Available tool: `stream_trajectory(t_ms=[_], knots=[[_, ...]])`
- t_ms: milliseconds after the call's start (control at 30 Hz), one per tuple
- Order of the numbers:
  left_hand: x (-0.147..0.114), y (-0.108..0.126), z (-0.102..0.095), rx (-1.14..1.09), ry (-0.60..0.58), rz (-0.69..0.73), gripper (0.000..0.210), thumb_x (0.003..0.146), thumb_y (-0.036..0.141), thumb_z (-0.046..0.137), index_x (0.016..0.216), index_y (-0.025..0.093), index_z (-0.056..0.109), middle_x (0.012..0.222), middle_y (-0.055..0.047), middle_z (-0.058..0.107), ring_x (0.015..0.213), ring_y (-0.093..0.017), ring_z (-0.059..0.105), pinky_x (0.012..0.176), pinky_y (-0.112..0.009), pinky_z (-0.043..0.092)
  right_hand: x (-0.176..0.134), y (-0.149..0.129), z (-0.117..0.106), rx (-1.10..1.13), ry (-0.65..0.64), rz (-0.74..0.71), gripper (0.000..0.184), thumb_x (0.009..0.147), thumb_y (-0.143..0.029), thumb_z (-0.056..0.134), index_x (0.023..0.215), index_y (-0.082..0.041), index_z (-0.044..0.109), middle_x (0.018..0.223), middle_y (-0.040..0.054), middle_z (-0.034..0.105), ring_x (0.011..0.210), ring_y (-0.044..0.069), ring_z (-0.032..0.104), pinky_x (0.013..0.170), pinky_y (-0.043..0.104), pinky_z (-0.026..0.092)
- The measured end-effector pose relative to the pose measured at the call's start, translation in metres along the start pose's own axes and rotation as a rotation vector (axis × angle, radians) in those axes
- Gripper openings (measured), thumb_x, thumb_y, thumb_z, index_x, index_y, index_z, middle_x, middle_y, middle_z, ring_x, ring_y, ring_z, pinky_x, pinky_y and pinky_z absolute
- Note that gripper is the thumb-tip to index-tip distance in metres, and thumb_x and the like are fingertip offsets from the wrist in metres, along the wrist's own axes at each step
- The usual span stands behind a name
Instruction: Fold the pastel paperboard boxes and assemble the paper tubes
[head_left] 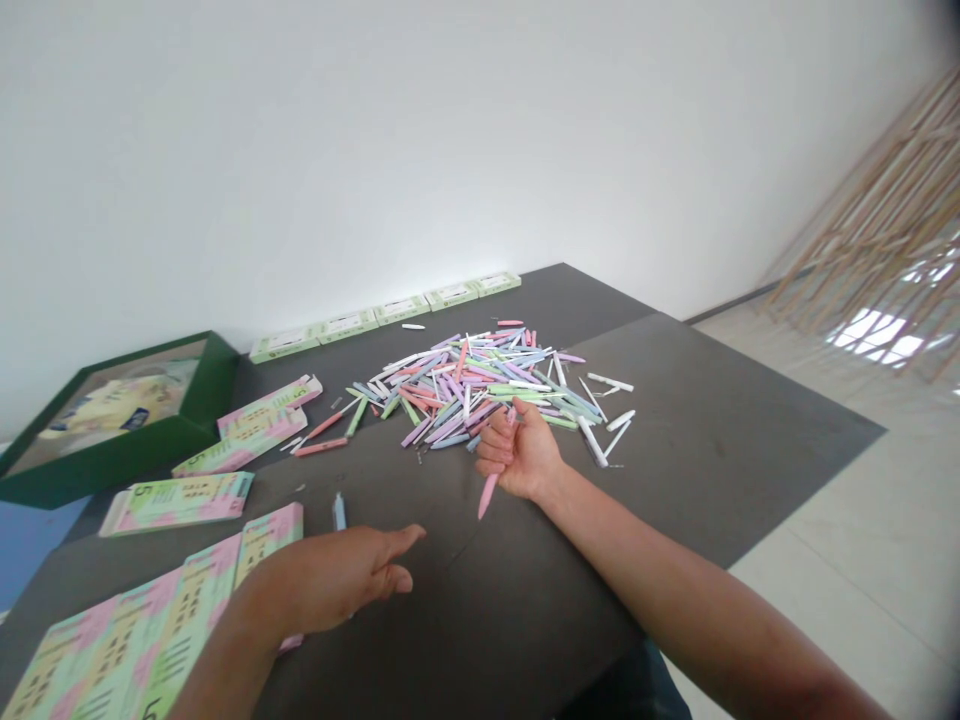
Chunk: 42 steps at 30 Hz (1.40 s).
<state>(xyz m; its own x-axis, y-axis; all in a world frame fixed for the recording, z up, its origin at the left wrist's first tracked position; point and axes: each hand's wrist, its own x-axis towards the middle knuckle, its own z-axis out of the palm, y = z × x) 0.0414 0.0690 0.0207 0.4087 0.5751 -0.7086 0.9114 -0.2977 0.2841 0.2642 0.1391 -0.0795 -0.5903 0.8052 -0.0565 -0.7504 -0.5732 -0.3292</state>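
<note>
My right hand [525,450] is closed around a pink pen [489,492], whose pointed end sticks out below the fist. It hovers at the near edge of a heap of pens [465,385] in pink, purple, green, blue and white. Lower left, my left hand [352,575] has its thumb and forefinger stretched out and apart; the other fingers are hidden. A blue pen [340,512] shows just beyond that hand, partly covered by it, and I cannot tell whether they touch.
Flat pastel cartons [161,620] lie at the lower left, with more cartons [259,415] behind. A green box [202,390] holding a plastic-wrapped item stands at the far left. Several pale green boxes [401,309] line the wall. The dark table [720,420] ends at the right.
</note>
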Motion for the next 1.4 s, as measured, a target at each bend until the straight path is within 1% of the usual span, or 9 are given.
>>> stream_trajectory(t_ms=[167, 333, 400, 567, 667, 967, 1067, 1267, 1400], knots=[[0.001, -0.001, 0.003, -0.038, -0.022, 0.025, 0.056, 0.086, 0.037, 0.037, 0.138, 0.015, 0.037, 0.107, -0.009, 0.067, 0.089, -0.023, 0.063, 0.074, -0.029, 0.047, -0.002, 0.000, 0.002, -0.034, -0.050, 0.009, 0.045, 0.083, -0.050, 0.032, 0.051, -0.019, 0.030, 0.043, -0.0053, 0.027, 0.038, 0.008, 0.021, 0.041, 0.022, 0.023], [0.003, 0.005, 0.004, -0.047, -0.040, 0.009, 0.056, 0.084, 0.034, 0.038, 0.136, 0.014, 0.040, 0.105, -0.009, 0.068, 0.085, -0.021, 0.064, 0.068, -0.026, 0.047, -0.004, 0.003, 0.008, -0.110, -0.053, 0.022, 0.056, 0.082, -0.066, 0.027, 0.053, -0.018, 0.032, 0.044, -0.0057, 0.029, 0.038, 0.008, 0.021, 0.040, 0.021, 0.022], [0.004, 0.007, 0.004, -0.049, -0.046, -0.003, 0.056, 0.084, 0.035, 0.037, 0.135, 0.013, 0.041, 0.101, -0.009, 0.069, 0.083, -0.021, 0.064, 0.067, -0.026, 0.046, -0.005, 0.004, 0.008, -0.122, -0.071, 0.027, 0.058, 0.081, -0.069, 0.028, 0.053, -0.018, 0.032, 0.043, -0.0059, 0.029, 0.037, 0.007, 0.022, 0.039, 0.020, 0.022], [0.007, 0.005, 0.007, -0.061, -0.063, 0.023, 0.053, 0.086, 0.036, 0.035, 0.132, 0.012, 0.044, 0.093, -0.009, 0.070, 0.080, -0.021, 0.064, 0.066, -0.026, 0.046, -0.005, 0.003, 0.008, -0.115, -0.117, 0.033, 0.048, 0.085, -0.054, 0.029, 0.052, -0.018, 0.033, 0.043, -0.0054, 0.029, 0.037, 0.008, 0.023, 0.039, 0.021, 0.022], [0.008, 0.002, 0.009, -0.048, -0.050, 0.015, 0.052, 0.085, 0.036, 0.036, 0.131, 0.013, 0.046, 0.089, -0.009, 0.071, 0.078, -0.020, 0.065, 0.065, -0.026, 0.046, -0.006, 0.003, 0.008, -0.110, -0.111, 0.030, 0.046, 0.084, -0.051, 0.029, 0.052, -0.019, 0.033, 0.043, -0.0052, 0.029, 0.037, 0.008, 0.023, 0.039, 0.022, 0.023], [0.011, -0.004, 0.014, -0.024, -0.034, 0.017, 0.053, 0.086, 0.038, 0.034, 0.132, 0.014, 0.045, 0.085, -0.007, 0.070, 0.073, -0.020, 0.065, 0.060, -0.025, 0.046, -0.005, 0.003, 0.007, -0.109, -0.043, 0.004, 0.058, 0.081, -0.070, 0.028, 0.057, -0.018, 0.036, 0.046, -0.0060, 0.031, 0.039, 0.007, 0.023, 0.042, 0.021, 0.024], [0.012, -0.005, 0.016, 0.004, -0.026, 0.015, 0.053, 0.086, 0.040, 0.033, 0.131, 0.014, 0.046, 0.085, -0.008, 0.070, 0.073, -0.020, 0.065, 0.060, -0.025, 0.046, -0.005, 0.002, 0.005, -0.085, -0.039, 0.000, 0.056, 0.082, -0.067, 0.029, 0.056, -0.019, 0.036, 0.046, -0.0058, 0.030, 0.040, 0.008, 0.022, 0.041, 0.021, 0.023], [0.013, -0.005, 0.018, -0.001, -0.032, 0.005, 0.052, 0.087, 0.038, 0.035, 0.132, 0.014, 0.044, 0.085, -0.007, 0.070, 0.074, -0.019, 0.064, 0.060, -0.024, 0.045, -0.005, 0.001, 0.003, -0.038, -0.083, 0.005, 0.045, 0.085, -0.050, 0.030, 0.054, -0.018, 0.034, 0.045, -0.0049, 0.029, 0.040, 0.009, 0.022, 0.041, 0.021, 0.023], [0.012, -0.001, 0.014, 0.007, -0.045, 0.008, 0.050, 0.087, 0.033, 0.035, 0.131, 0.012, 0.044, 0.087, -0.008, 0.070, 0.076, -0.020, 0.065, 0.063, -0.024, 0.046, -0.005, 0.001, 0.004, -0.037, -0.063, 0.002, 0.044, 0.085, -0.050, 0.031, 0.054, -0.018, 0.036, 0.045, -0.0050, 0.029, 0.040, 0.008, 0.023, 0.041, 0.022, 0.024]])
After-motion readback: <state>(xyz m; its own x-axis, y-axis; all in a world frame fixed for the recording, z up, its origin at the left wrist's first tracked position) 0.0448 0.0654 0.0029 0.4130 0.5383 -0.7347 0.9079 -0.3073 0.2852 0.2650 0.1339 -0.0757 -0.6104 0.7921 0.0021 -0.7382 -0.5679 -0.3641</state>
